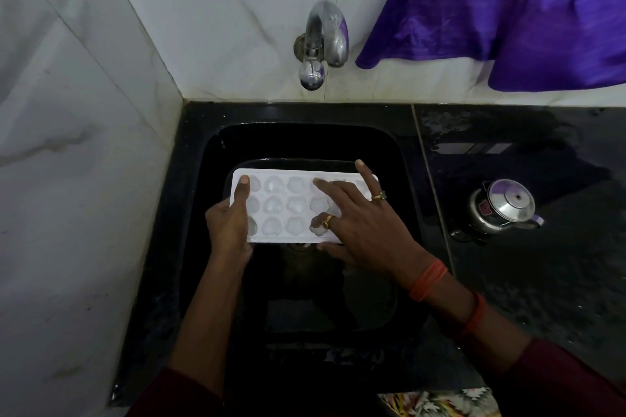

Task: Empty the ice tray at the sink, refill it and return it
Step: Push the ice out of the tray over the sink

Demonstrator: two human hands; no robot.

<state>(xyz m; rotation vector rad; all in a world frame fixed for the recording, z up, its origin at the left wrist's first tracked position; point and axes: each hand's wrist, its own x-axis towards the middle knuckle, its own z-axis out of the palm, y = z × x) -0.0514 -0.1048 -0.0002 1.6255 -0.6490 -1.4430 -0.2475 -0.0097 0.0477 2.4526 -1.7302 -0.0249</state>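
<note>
The white ice tray (288,206) is held over the black sink (305,135) at the counter's (508,281) left end. The left hand (230,223) clasps its left end, thumb on top. The right hand (362,227) lies with fingers spread across its right end, thumb under the near edge.

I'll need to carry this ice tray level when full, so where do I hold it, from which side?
Probably the flat rim at the short ends of the ice tray, hands from either side. Cups fill its middle and it lies long left to right; the left hand grips its end so.
</note>
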